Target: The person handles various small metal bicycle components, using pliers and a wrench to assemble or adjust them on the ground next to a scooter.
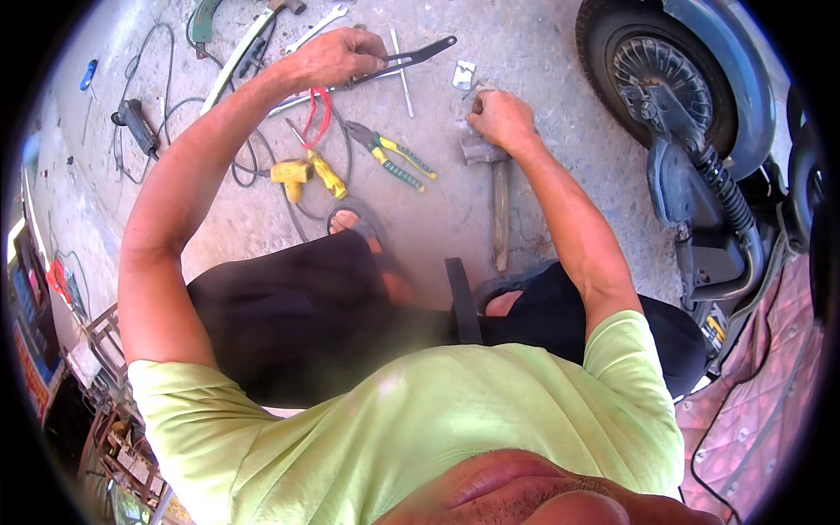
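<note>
My left hand (339,58) grips a dark, flat metal bar (430,52) with a bend and a hole near its far end. My right hand (506,119) is closed, low over the floor just beyond a hammer; what its fingertips hold, if anything, is hidden. The hammer has a blocky grey head (481,150) and a wooden handle (500,214) pointing towards me. A small whitish packet or scrap (464,74) lies beyond my right hand. Between my arms are yellow-and-green pliers (391,156) and a yellow-handled screwdriver (327,175). Under my left hand lies a thin metal rod (402,79).
A wheel (665,83) with a suspension spring (724,179) stands at the right. Left of my forearm lie a black corded tool (138,127), a blue-handled tool (88,75) and loose cables. A wrench (317,26) and a yellow plug-like piece (290,178) are nearby on the concrete floor.
</note>
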Demonstrator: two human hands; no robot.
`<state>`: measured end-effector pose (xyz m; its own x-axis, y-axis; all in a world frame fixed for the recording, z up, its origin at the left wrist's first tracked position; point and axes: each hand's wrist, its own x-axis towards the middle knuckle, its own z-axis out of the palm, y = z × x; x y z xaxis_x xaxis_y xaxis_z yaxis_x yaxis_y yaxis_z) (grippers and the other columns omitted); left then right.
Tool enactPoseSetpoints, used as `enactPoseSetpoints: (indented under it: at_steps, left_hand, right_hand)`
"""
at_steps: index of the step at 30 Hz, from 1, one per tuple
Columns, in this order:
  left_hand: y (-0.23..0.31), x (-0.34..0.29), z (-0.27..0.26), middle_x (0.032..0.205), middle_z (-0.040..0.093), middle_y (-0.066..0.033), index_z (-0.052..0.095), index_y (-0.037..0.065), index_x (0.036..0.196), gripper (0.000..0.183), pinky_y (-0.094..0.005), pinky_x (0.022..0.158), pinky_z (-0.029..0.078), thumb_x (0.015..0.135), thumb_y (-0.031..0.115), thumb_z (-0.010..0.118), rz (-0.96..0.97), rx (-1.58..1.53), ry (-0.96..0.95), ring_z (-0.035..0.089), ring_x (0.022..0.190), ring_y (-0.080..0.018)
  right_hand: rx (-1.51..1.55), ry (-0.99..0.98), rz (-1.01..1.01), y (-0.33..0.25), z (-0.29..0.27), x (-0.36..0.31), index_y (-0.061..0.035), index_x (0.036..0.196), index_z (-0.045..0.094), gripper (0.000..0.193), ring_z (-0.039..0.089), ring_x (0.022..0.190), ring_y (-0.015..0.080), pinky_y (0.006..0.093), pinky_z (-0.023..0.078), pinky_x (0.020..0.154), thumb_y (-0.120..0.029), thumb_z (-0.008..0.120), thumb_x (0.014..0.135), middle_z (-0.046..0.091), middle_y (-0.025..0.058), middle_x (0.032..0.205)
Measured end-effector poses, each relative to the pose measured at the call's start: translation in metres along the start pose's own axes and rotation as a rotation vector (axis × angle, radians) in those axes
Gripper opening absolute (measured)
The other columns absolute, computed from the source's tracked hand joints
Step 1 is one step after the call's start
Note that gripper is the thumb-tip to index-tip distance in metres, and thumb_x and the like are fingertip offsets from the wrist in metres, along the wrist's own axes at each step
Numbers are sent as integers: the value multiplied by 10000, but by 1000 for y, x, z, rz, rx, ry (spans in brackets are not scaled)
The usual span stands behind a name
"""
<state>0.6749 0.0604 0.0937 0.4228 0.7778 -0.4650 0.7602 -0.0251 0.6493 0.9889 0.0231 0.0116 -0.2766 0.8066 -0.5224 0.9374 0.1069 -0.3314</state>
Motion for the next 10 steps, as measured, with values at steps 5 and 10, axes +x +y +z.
enactPoseSetpoints:
  at_steps: [5, 10]
  left_hand:
    - [1, 1, -2, 944, 680, -97, 717, 51, 1120, 296, -374, 866, 480, 964, 280, 614, 40, 37, 27, 636, 884, -220]
    - [11, 0, -9, 1004, 665, -121, 687, 48, 1146, 320, -368, 889, 473, 969, 301, 604, -72, -96, -44, 630, 919, -215]
  right_hand:
    - [199, 11, 54, -1, -3, -1, -132, 999, 752, 301, 703, 987, 336, 447, 545, 846, -334, 707, 781, 744, 134, 1028]
    - [269, 93, 91, -1, -10, 2, -135, 1030, 747, 337, 701, 1027, 315, 434, 538, 876, -340, 701, 767, 746, 125, 1063]
